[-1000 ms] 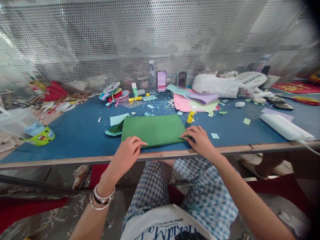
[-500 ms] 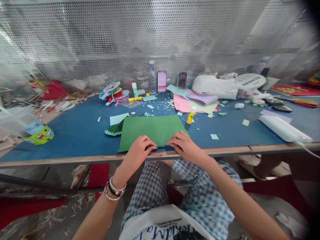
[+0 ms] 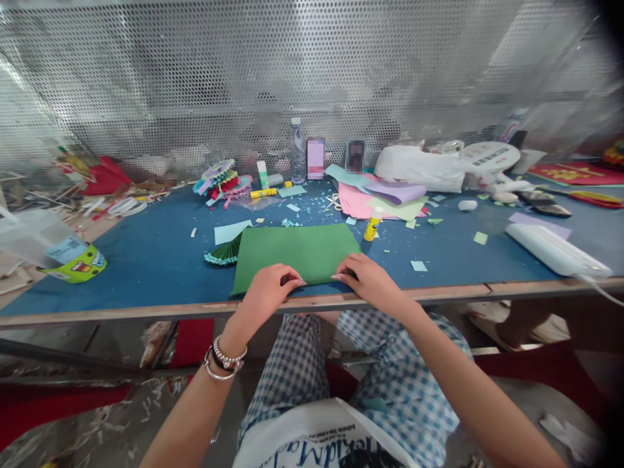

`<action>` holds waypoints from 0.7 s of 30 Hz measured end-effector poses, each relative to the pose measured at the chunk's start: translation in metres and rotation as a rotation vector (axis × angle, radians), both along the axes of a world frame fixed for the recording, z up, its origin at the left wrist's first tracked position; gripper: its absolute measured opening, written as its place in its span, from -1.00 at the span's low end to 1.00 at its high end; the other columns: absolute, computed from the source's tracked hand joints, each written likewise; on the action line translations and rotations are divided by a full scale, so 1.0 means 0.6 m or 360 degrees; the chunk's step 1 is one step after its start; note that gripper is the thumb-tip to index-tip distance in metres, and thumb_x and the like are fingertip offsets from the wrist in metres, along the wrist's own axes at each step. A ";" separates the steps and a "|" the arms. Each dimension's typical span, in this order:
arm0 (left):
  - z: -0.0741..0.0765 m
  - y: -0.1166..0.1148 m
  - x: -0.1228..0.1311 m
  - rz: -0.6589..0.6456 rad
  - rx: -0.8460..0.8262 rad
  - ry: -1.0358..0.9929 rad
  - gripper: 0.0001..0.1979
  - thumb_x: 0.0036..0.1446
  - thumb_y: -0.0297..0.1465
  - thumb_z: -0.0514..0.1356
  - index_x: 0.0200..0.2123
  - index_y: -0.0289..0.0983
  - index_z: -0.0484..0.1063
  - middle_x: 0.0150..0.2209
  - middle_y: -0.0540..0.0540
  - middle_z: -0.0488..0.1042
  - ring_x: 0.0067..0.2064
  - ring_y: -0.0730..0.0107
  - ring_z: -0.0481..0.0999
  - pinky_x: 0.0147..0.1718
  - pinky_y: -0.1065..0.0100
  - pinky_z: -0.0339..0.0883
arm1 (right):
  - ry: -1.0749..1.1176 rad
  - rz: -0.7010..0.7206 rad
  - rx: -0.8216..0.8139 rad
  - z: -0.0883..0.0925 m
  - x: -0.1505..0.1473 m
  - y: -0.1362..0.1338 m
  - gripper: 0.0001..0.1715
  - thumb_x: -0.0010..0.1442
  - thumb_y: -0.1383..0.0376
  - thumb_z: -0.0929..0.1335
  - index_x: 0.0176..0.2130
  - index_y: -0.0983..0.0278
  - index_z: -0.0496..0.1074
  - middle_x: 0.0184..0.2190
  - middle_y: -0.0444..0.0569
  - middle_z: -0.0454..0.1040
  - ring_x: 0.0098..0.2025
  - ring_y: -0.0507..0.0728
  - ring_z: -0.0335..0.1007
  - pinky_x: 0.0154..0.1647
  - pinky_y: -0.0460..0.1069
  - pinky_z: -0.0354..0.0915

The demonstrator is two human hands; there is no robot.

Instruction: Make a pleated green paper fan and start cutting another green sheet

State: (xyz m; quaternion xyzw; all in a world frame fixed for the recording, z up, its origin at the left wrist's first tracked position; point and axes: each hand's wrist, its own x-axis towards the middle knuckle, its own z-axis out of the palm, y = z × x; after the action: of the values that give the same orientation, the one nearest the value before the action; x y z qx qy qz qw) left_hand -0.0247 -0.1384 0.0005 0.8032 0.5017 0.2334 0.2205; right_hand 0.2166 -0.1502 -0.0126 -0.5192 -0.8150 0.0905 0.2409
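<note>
A sheet of green paper (image 3: 292, 250) lies flat near the front edge of the blue table. My left hand (image 3: 273, 285) pinches its near edge left of the middle, thumb and fingers together. Farther right along the same edge, my right hand (image 3: 363, 273) is closed on the paper too. The near edge looks turned up in a narrow fold between the two hands. A pleated green paper fan (image 3: 227, 250) with light blue trim sits partly behind the sheet's left side. Just past the right corner stands a yellow glue stick (image 3: 372, 227).
Pink paper (image 3: 355, 200), scissors (image 3: 334, 202) and a water bottle (image 3: 297, 153) are at the back. A plastic cup (image 3: 73, 250) stands left, a white power bank-like device (image 3: 556, 250) with a cable right. Paper scraps (image 3: 418, 266) are scattered about. The table's wooden edge (image 3: 414, 297) runs in front.
My right hand has slid a little to the right along the paper's near edge, widening the gap between the hands. My left hand has barely moved.
</note>
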 end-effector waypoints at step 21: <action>-0.023 0.007 -0.128 0.0735 0.0225 0.0511 -0.48 -0.01 0.03 0.17 -0.07 -0.15 0.36 0.01 -0.19 0.35 0.05 -0.08 0.25 -0.08 0.04 0.18 | 0.0033 -0.0180 -0.0270 0.001 0.015 0.033 -0.58 0.03 -0.05 0.37 -0.48 0.23 0.28 -0.47 -0.10 0.41 -0.39 0.08 0.27 -0.44 -0.06 0.08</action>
State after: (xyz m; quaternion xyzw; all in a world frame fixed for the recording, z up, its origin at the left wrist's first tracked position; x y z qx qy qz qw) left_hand -0.1014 -0.1341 -0.0133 0.7078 0.6823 0.1815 0.0228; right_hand 0.2259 -0.1302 -0.0122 -0.5820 -0.7713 0.1509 0.2091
